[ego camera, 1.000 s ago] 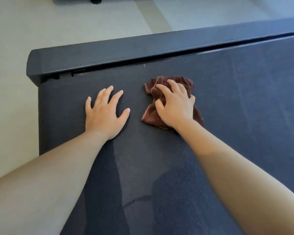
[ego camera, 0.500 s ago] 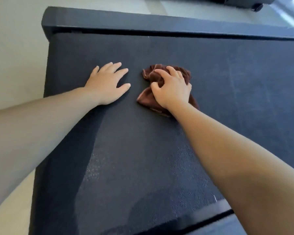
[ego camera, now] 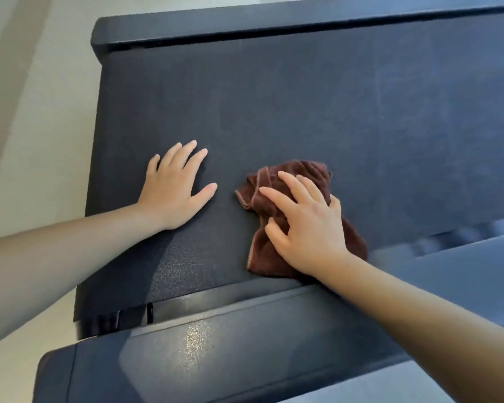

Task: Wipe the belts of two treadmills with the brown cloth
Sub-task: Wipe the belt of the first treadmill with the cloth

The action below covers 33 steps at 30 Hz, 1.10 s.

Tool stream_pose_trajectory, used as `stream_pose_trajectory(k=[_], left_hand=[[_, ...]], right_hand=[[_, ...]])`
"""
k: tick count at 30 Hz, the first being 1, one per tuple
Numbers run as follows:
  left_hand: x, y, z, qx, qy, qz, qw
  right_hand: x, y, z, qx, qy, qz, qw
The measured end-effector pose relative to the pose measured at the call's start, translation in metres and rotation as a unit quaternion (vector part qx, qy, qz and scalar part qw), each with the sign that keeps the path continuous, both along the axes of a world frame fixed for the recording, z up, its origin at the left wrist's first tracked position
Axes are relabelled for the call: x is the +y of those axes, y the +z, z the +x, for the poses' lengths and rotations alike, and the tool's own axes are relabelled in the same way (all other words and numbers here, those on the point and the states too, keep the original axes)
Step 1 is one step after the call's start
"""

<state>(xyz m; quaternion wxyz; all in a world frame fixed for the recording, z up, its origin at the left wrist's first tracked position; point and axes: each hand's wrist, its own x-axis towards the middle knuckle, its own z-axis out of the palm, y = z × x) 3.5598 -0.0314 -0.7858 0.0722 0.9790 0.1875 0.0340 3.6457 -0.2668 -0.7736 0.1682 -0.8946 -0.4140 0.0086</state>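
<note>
Pressing the brown cloth [ego camera: 264,251] onto the belt [ego camera: 303,97], the right hand [ego camera: 306,225] curls thumb and fingers into its folds; the left hand [ego camera: 175,193] lies flat, fingers spread, just beside. Dragged toward the wrist, the cloth's edge could catch in the gap along the rail [ego camera: 245,299].

There is only one view, from a wide-angle camera on the person's head. It faces forward and steeply down onto the belt [ego camera: 274,97], from close above, so the belt fills most of the picture. The view is tilted: the far rail [ego camera: 245,27] rises toward the right, and the near rail [ego camera: 216,359] crosses the bottom. Both forearms enter from the lower corners. The left hand [ego camera: 173,189] and the right hand [ego camera: 306,228] on the cloth [ego camera: 303,173] lie near the centre. The floor [ego camera: 35,141] shows at the left edge.
</note>
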Motion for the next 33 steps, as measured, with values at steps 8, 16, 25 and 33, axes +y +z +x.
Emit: stream_pose_trajectory(k=[8,16,25,33], left_hand=[[0.003,-0.001,0.000,-0.006,-0.007,-0.007,1.000],[0.026,0.005,-0.018,0.011,-0.082,-0.023,0.996],[0.065,0.006,-0.051,-0.023,-0.064,-0.030,0.997],[0.116,0.003,0.004,-0.029,-0.024,-0.029,0.999]], right_hand=[[0.007,0.005,-0.004,0.013,-0.012,-0.020,1.000],[0.042,0.008,0.003,0.022,-0.057,-0.026,0.998],[0.053,0.010,-0.033,0.020,-0.003,-0.027,0.999],[0.150,0.002,0.013,0.009,-0.025,0.003,1.000]])
